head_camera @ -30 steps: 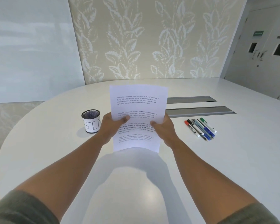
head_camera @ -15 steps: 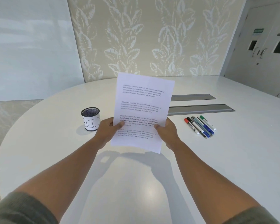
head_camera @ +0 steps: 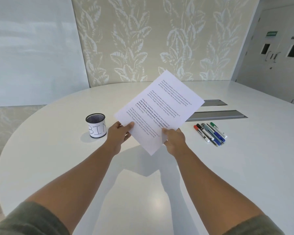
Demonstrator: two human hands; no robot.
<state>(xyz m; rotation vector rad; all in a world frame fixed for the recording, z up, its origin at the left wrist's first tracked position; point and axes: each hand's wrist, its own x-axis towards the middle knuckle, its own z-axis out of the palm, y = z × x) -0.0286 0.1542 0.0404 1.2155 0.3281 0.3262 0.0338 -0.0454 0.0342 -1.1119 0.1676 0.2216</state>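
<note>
A white sheet of paper (head_camera: 161,109) with several printed paragraphs is held up over the round white table (head_camera: 244,167), tilted so its top leans to the right. My left hand (head_camera: 118,134) pinches the sheet's lower left edge with the thumb on the printed side. My right hand (head_camera: 172,139) pinches its lower right edge the same way. Both arms reach forward from the bottom of the view.
A black mesh cup (head_camera: 96,125) with a paper label reading "BIN" stands left of my left hand. Several markers (head_camera: 210,134) lie side by side to the right. Two grey cable hatches (head_camera: 217,115) sit beyond the sheet. A patterned wall and a door stand behind.
The sheet has been lifted higher and turned clockwise, from nearly upright to leaning right. Both hands keep their hold on its lower edges.
</note>
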